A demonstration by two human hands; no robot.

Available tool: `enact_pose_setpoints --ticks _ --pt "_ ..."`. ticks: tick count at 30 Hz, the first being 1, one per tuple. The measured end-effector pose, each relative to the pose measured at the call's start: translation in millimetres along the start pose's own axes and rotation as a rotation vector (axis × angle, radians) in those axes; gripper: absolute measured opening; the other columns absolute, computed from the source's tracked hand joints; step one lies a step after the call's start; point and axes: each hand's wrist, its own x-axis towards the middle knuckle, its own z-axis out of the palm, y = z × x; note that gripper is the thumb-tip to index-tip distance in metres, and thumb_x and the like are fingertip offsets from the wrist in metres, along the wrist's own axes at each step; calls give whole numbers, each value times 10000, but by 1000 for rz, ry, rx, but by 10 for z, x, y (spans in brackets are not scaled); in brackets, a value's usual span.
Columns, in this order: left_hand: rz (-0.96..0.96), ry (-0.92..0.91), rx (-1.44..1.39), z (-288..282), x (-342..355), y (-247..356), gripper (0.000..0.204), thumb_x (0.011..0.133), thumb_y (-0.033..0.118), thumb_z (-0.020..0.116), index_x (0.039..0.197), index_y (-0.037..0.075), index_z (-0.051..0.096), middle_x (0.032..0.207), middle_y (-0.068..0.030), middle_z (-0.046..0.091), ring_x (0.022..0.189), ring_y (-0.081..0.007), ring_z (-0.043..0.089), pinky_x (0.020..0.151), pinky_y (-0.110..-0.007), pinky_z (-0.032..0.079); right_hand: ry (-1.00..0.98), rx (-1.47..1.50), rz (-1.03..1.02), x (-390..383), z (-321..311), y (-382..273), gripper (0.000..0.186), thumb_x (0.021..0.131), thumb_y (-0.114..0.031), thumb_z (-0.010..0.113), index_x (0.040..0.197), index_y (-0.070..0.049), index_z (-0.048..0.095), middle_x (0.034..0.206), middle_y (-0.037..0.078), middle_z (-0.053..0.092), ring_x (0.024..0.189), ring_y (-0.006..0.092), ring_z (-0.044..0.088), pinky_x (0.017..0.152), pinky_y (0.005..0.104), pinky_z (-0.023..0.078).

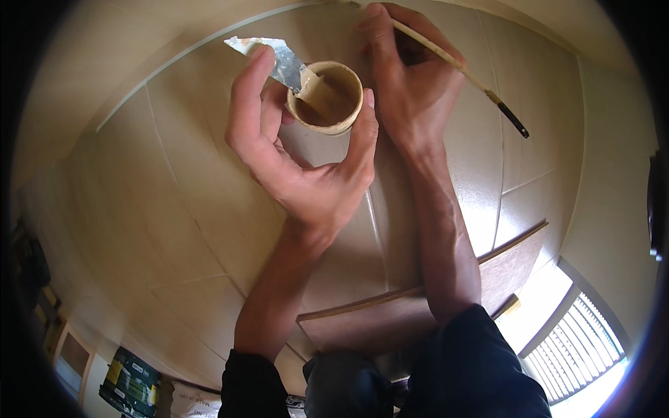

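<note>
My left hand (306,181) is closed around a small round cup (340,82), its thumb on the right side and fingers on the left. Beige, paint-like material coats the cup's inside and rim. A flat, smeared metal scraper blade (284,68) leans out of the cup to the upper left, against my raised index finger. To the right of the cup, my right hand (418,97) grips a slim paintbrush (481,83). The brush's pale handle ends in a black tip pointing to the lower right. Its bristle end is not clearly visible near the top edge.
Beneath my hands spreads a pale tiled surface (188,174) with thin joints. A reddish-brown board (369,322) lies across it near my knees. At lower left are a dark green bucket (131,382) and a white printed sack (195,402). A slatted window (578,341) glows at lower right.
</note>
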Motion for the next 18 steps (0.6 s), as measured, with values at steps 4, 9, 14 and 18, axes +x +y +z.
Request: enact_pose_setpoints --ticks 4,9,14,18 --pt "7 6 -11 13 9 4 956 777 -130 815 1514 22 224 1235 -220 580 1043 -250 644 895 -329 562 84 129 149 -1 -11 -8 217 1018 -140 670 1015 70 721 741 49 686 636 83 597 561 223 467" --pt "25 15 -40 9 9 -12 949 768 -140 813 1505 20 236 1243 -220 573 1041 -249 644 880 -329 568 4 -16 83 -42 -49 -152 198 1016 -122 665 1010 68 719 745 49 684 641 80 596 558 223 462" --pt "32 8 -26 8 -1 -26 947 765 -138 816 1500 16 237 1295 -214 539 1031 -252 648 883 -333 574 12 44 148 -12 -14 -116 187 1015 -111 662 1010 68 717 752 50 684 638 77 592 554 224 459" --pt "36 41 -85 30 8 -44 900 752 -85 836 1463 -24 288 1396 -235 492 988 -258 665 835 -330 531 86 117 129 -11 -14 -42 185 1012 -104 664 1012 74 714 771 55 693 651 77 599 565 223 465"
